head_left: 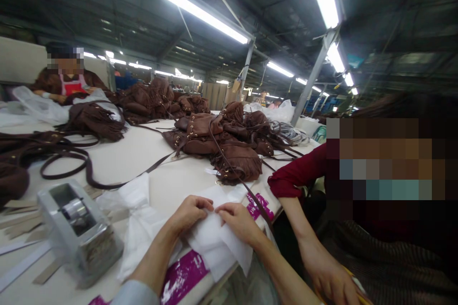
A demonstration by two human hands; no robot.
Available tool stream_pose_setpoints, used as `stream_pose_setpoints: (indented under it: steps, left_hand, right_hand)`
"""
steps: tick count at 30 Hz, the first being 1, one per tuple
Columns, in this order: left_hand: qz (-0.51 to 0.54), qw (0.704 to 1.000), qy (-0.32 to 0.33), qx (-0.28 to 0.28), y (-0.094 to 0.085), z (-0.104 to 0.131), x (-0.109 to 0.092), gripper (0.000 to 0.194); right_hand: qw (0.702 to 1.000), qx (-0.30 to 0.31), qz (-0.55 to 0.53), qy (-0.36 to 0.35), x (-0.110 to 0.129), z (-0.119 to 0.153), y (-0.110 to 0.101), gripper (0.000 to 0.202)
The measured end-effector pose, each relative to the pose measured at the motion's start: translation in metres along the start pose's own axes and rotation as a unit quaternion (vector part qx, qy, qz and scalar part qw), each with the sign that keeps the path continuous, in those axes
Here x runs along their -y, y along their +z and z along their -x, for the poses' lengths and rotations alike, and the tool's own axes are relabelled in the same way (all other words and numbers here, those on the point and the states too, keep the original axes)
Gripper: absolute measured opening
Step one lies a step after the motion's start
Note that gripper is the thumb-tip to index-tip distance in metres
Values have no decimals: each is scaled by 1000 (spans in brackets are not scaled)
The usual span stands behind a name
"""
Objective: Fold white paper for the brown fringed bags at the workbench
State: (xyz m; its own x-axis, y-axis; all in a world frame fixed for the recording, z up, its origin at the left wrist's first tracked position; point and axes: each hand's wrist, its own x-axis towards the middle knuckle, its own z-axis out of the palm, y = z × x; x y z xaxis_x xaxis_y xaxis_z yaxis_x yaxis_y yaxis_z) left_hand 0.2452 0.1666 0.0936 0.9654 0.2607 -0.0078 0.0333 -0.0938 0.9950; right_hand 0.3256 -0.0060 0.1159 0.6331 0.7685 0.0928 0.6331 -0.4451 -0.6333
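Note:
Both my hands are at the table's near edge, over thin white sheets (pixel 211 238) that look like tissue paper or soft packing material. My left hand (pixel 191 213) pinches a sheet with curled fingers. Close beside it, my right hand (pixel 238 221) pinches the same white material between thumb and fingers. The fingertips nearly meet at the sheet's upper edge. Under the sheets lies purple-and-white printed plastic (pixel 186 274). Just beyond my hands sits a brown fringed bag (pixel 238 164) with a long strap.
A grey tape dispenser (pixel 80 233) stands at left beside card strips (pixel 21 221) and more white sheets (pixel 134 219). Brown bags (pixel 200 128) are heaped across the table. At right, close by, a co-worker's hand (pixel 332 279) reaches down; another person (pixel 71 81) sits at far left.

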Motion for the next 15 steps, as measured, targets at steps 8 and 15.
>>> stream_pose_setpoints:
  steps: [8, 15]
  left_hand:
    - [66, 995, 60, -33, 0, -4, 0, 31]
    - [139, 989, 47, -5, 7, -5, 3, 49]
  right_hand:
    - [995, -57, 75, -24, -4, -9, -28, 47]
    - [999, 11, 46, -24, -3, -30, -50, 6]
